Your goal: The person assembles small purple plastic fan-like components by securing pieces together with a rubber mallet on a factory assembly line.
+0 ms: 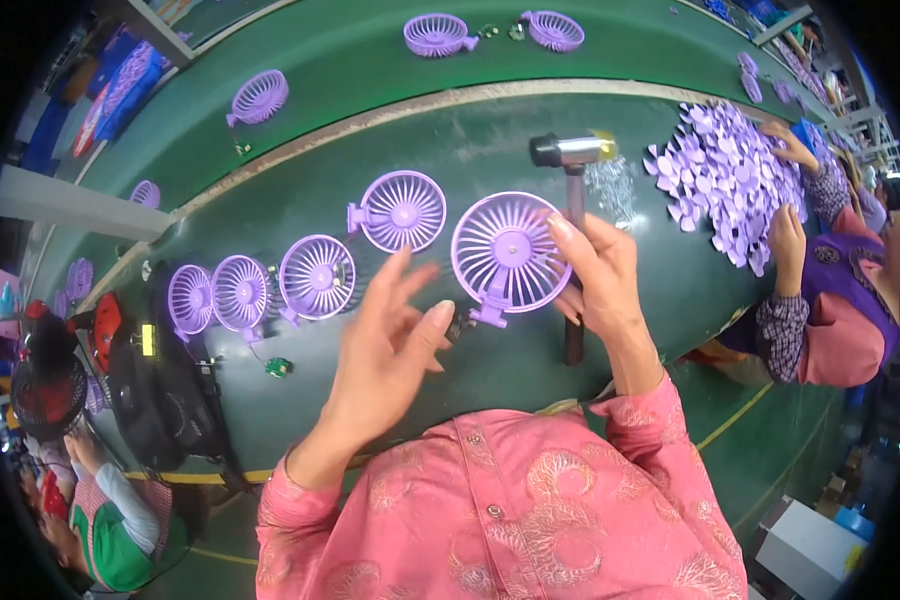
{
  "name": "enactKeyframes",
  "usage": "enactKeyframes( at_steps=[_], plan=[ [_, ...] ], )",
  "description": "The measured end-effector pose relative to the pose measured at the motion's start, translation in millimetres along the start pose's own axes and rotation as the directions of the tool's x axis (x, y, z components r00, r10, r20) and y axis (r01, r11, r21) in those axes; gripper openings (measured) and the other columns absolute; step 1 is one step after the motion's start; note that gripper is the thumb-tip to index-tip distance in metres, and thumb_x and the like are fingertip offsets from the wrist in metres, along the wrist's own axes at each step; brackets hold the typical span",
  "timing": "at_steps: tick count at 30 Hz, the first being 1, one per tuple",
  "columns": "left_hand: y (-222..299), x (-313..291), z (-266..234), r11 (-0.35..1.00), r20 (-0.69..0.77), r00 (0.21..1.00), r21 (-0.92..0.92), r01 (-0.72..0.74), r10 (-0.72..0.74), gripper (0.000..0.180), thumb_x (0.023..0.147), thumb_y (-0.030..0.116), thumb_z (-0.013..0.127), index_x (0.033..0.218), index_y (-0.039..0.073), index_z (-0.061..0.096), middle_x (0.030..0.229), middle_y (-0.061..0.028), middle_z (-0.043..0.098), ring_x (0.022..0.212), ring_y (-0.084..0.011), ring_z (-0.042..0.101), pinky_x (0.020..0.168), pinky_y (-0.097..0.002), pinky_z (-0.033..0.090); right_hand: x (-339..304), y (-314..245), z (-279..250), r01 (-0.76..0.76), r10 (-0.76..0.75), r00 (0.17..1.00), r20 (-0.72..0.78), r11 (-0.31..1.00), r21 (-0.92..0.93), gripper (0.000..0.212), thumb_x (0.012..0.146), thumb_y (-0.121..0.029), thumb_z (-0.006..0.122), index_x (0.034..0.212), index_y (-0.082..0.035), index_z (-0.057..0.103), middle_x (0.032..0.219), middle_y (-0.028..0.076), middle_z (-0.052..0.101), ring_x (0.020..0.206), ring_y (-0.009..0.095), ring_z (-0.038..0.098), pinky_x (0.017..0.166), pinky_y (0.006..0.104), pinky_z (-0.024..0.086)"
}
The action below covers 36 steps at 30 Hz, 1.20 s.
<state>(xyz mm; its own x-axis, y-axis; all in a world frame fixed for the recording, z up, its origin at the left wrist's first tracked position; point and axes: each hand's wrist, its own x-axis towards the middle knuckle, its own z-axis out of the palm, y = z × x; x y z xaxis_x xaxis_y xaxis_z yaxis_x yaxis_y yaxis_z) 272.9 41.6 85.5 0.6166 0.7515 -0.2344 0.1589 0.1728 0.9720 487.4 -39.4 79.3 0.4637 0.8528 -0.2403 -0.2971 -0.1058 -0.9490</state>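
My right hand (pixel 600 270) grips a round purple fan housing (pixel 511 250) by its right rim, thumb on top. The housing has radial slats, a small hub and a short neck at the bottom. My left hand (pixel 385 350) is just left of it, palm turned inward, fingers apart and slightly blurred. Beside the left thumb tip is a small dark piece (pixel 458 326), partly hidden; it seems to hang by the neck. A hammer (pixel 574 180) with a dark handle and a yellow-tipped metal head lies behind my right hand.
Several purple fan housings (pixel 403 211) lie left on the green table, one with a green circuit board (pixel 278 368). More ride on the green belt (pixel 350 70). Right are small shiny parts (pixel 612 190) and piled purple blades (pixel 715 185), with a co-worker's hands (pixel 788 235). A black bag (pixel 160 390) sits left.
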Motion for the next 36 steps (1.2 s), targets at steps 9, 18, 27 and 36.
enactKeyframes(
  at_steps=[9,18,27,36],
  plan=[
    [-9.1,-7.8,12.2,0.821,0.437,0.871,-0.397,0.410,-0.223,0.051,0.104,0.027,0.047,0.140,-0.004,0.030,0.108,-0.0254,0.064,0.073,-0.0239,0.069,0.058,-0.0326,0.060,8.8,11.5,8.9,0.086,-0.092,0.995,-0.024,0.979,-0.186,0.035,0.093,-0.032,0.068,0.102,0.002,0.070,0.060,-0.003,0.055,0.043,0.002,0.043,0.037,0.0221,0.029],
    [-16.6,3.9,23.0,0.754,0.416,0.891,-0.524,0.396,-0.180,0.042,0.104,0.035,0.044,0.122,-0.003,0.049,0.107,-0.0227,0.066,0.070,-0.0189,0.066,0.056,-0.0319,0.058,10.9,3.4,8.3,0.041,-0.032,0.999,0.044,0.974,-0.224,0.032,0.092,-0.032,0.069,0.090,0.001,0.070,0.062,-0.004,0.056,0.051,0.001,0.045,0.042,0.0217,0.030],
    [-20.3,6.9,29.5,0.687,0.416,0.880,-0.572,0.448,-0.228,0.035,0.102,0.027,0.049,0.116,-0.005,0.053,0.104,-0.0244,0.067,0.067,-0.0175,0.064,0.053,-0.0297,0.057,25.5,16.3,11.0,0.198,-0.159,0.977,0.142,0.924,-0.327,0.031,0.094,-0.030,0.067,0.086,0.000,0.068,0.060,-0.007,0.050,0.052,0.000,0.040,0.042,0.0215,0.026],
    [-24.9,9.9,15.8,0.603,0.259,0.939,-0.720,0.343,-0.226,0.024,0.100,0.019,0.053,0.106,-0.003,0.059,0.095,-0.0185,0.068,0.061,-0.0146,0.058,0.048,-0.0280,0.052,-21.4,47.2,26.9,0.235,-0.209,0.970,0.121,0.931,-0.281,0.035,0.093,-0.032,0.066,0.090,0.002,0.065,0.063,0.002,0.052,0.061,0.006,0.044,0.052,0.0294,0.039]
  ],
)
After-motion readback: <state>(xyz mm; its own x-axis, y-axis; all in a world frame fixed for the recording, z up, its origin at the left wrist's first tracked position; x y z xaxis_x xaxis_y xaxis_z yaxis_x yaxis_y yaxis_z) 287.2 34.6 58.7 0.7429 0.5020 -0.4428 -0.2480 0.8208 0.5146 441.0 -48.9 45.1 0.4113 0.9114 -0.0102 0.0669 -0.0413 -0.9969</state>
